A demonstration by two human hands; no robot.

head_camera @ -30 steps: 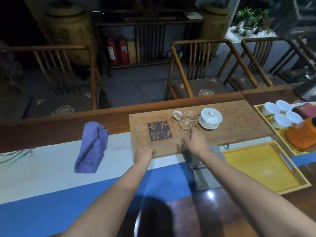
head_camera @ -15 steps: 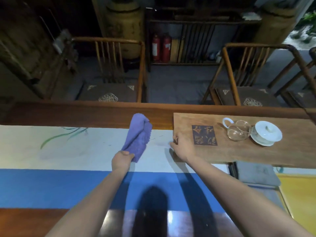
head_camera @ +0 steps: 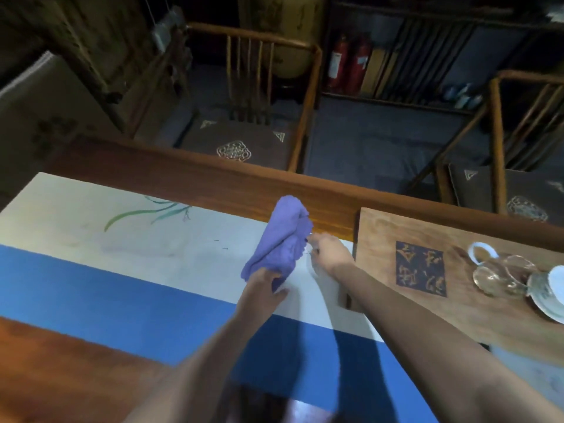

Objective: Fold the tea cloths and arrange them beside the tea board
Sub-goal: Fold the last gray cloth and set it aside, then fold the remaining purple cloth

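A crumpled purple tea cloth [head_camera: 282,239] lies on the white band of the table runner [head_camera: 152,239], just left of the wooden tea board [head_camera: 457,254]. My left hand [head_camera: 262,283] grips the cloth's near end. My right hand [head_camera: 328,253] pinches the cloth's right edge, close to the board's left edge. The board bears a dark square of characters [head_camera: 420,268], a glass pitcher [head_camera: 500,274] and a white lidded cup [head_camera: 552,293] at the frame's right edge.
The runner has a blue band [head_camera: 122,300] nearer me, and bare brown tabletop [head_camera: 61,367] shows at the lower left. Wooden chairs [head_camera: 259,102] stand beyond the table's far edge. Two red fire extinguishers [head_camera: 348,64] stand against the back shelving.
My left hand went from the tea board to the purple cloth and took hold of it. My right hand left the board's corner and reached the cloth's right edge. The view swung left.
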